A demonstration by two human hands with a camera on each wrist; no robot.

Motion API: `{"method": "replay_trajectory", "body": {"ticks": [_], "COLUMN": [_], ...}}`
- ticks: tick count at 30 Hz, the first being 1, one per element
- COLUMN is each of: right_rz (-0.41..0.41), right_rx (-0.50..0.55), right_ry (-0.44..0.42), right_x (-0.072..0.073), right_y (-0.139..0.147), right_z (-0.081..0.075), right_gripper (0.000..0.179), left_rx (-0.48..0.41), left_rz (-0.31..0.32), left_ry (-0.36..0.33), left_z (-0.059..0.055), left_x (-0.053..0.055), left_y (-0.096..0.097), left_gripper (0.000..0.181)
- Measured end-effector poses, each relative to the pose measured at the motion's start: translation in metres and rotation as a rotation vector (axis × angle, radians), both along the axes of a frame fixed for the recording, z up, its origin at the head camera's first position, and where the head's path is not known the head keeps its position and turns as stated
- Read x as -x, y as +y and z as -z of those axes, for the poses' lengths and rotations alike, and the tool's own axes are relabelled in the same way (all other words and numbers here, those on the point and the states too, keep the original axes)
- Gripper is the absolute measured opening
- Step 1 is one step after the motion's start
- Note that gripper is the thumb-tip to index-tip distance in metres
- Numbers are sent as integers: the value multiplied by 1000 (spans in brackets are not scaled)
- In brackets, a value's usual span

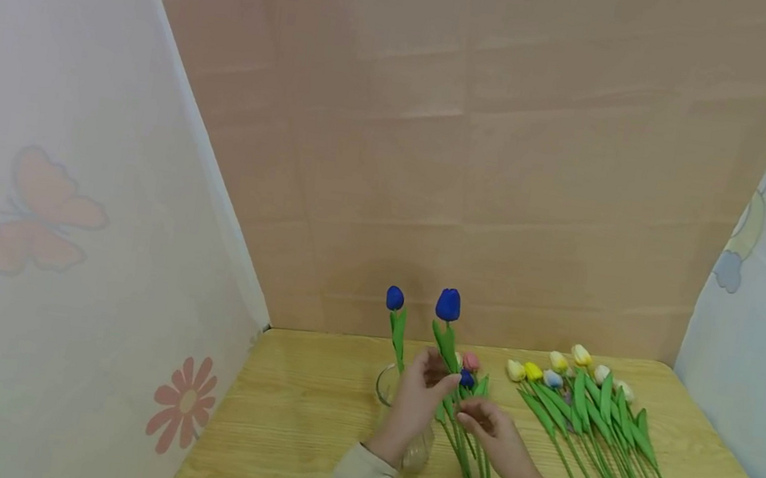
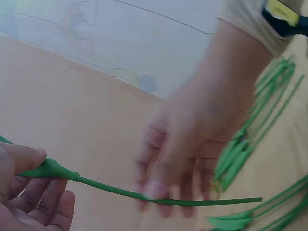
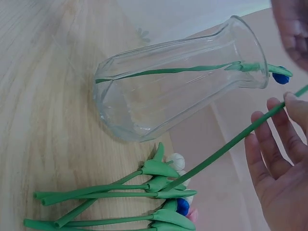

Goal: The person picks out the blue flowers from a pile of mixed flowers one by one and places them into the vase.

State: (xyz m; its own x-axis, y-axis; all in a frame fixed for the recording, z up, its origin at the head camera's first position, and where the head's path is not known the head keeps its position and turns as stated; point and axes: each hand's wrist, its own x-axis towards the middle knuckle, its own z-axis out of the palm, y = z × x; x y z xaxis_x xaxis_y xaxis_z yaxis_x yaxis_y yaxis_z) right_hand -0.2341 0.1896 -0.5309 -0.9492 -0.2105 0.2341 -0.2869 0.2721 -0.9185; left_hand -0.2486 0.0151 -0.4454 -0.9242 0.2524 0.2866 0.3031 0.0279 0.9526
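An artificial tulip with a blue bloom (image 1: 448, 305) stands upright in my left hand (image 1: 416, 397), which pinches it at the leaves below the bloom. Lower on the same tulip, my right hand (image 1: 498, 440) has the bare green stem (image 3: 226, 147) between thumb and fingers; this hand is blurred in the left wrist view. Behind my left forearm is a clear glass vase (image 3: 154, 96), partly hidden in the head view. A second blue tulip (image 1: 394, 298) leans in the vase, its bloom above the rim.
A small bunch of tulips, with a pink bloom (image 1: 471, 361) and a blue one, lies on the wooden table (image 1: 302, 414) behind and below my hands. Farther right lies a larger bunch with white, yellow and pale blue blooms (image 1: 552, 379). Fabric walls surround the table's back and sides.
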Motion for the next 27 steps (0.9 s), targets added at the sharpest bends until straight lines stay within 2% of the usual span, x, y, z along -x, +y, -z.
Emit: {"method": "replay_trajectory", "body": {"ticks": [5, 10, 12, 14, 16, 19, 23, 27], "right_rz": [-36, -49, -55, -62, -59, -46, -44, -49], "right_rx": [-16, -16, -8, -13, -16, -16, -5, -8], "right_ry": [14, -11, -27, -37, -41, -44, -49, -55], "right_x": [-1, -1, -1, -1, 0, 1, 2, 3], "right_y": [2, 5, 6, 7, 7, 7, 6, 7], "right_z": [6, 8, 7, 7, 6, 7, 10, 13], "right_gripper": [30, 30, 31, 34, 34, 33, 33, 35], "left_rx": [-97, -246, -296, -332, -337, -284, -161, -14], "left_rz": [-106, -201, -231, -253, -279, -328, -372, -390], "left_ry": [104, 277, 356, 412, 436, 425, 335, 244], "left_z": [-34, -74, -84, -88, -88, -77, -49, -24], "left_x": [-2, -9, -12, -13, -12, -2, 12, 18], "left_y": [-21, -50, -61, -70, -76, -81, -81, -78], "left_gripper": [28, 30, 31, 32, 32, 29, 25, 23]}}
